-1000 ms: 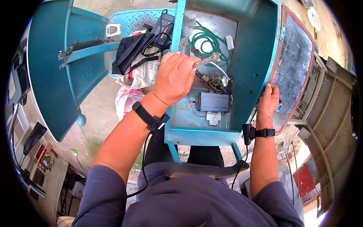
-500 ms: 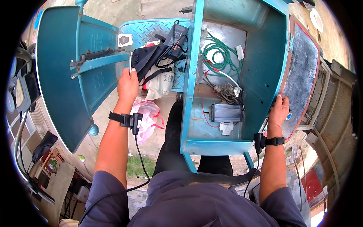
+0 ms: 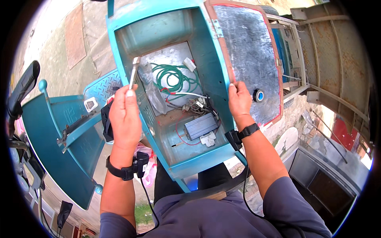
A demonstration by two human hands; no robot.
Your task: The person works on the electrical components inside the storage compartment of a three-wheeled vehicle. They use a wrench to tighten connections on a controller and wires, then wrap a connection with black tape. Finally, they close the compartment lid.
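My left hand [image 3: 126,119] is closed around a silver wrench [image 3: 133,73], its head pointing up over the left wall of an open teal metal box [image 3: 190,158]. My right hand [image 3: 240,101] grips the box's right edge, where the swung-open lid [image 3: 248,51] meets it; the lid has a dark panel and brown border. Inside the box lie a coiled green rope [image 3: 176,79], a finned silver controller [image 3: 201,126], a tangle of wires [image 3: 194,106] and a crumpled clear plastic bag [image 3: 154,93].
Left of the box are a teal panel [image 3: 47,146], a teal checkered footboard [image 3: 101,89] and a black handlebar grip [image 3: 27,83]. A pink plastic bag [image 3: 149,172] lies below. A rusty metal frame [image 3: 333,59] stands at the right.
My view has turned toward the box. My left hand, with the wrench, has moved from beside the footboard to the box's left wall. My right hand stays at the lid edge.
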